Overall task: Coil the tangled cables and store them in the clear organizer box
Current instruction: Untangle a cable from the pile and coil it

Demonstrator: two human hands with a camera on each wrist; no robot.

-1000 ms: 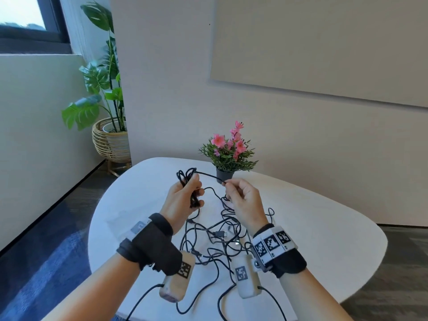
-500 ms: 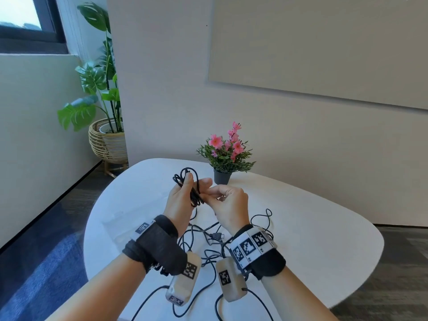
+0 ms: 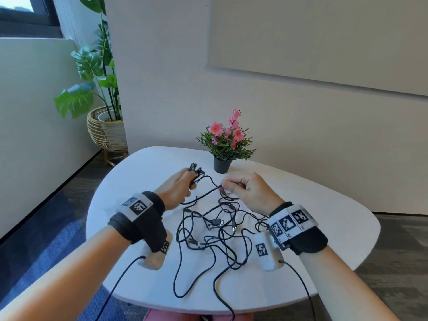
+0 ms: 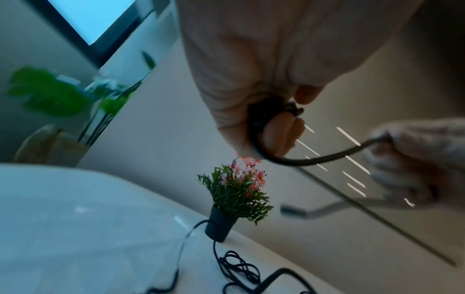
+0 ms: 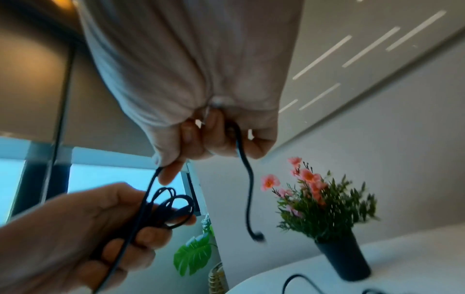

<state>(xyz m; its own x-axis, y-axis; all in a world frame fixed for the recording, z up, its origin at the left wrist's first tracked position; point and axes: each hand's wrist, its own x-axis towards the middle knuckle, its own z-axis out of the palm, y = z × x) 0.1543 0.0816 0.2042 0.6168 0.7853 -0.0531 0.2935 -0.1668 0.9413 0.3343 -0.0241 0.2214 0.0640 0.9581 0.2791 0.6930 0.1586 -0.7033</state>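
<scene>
A tangle of thin black cables (image 3: 217, 230) lies on the white table (image 3: 143, 172) between my wrists. My left hand (image 3: 179, 187) grips a small coiled bunch of black cable (image 3: 196, 170), its loops sticking out past the fingers (image 5: 173, 208). One strand (image 3: 208, 189) runs from that bunch to my right hand (image 3: 240, 186), which pinches it between thumb and fingers (image 5: 171, 171). A short cable end with a plug (image 5: 258, 236) hangs below the right hand. No clear organizer box shows in any view.
A small potted plant with pink flowers (image 3: 225, 144) stands at the table's far edge, just behind my hands. A large leafy plant in a wicker basket (image 3: 105, 128) stands on the floor at the left. A beige wall backs the table.
My hands were together at the coil half a second ago. Now the right hand has drawn away to the right, stretching a strand of cable from the bunch in my left hand.
</scene>
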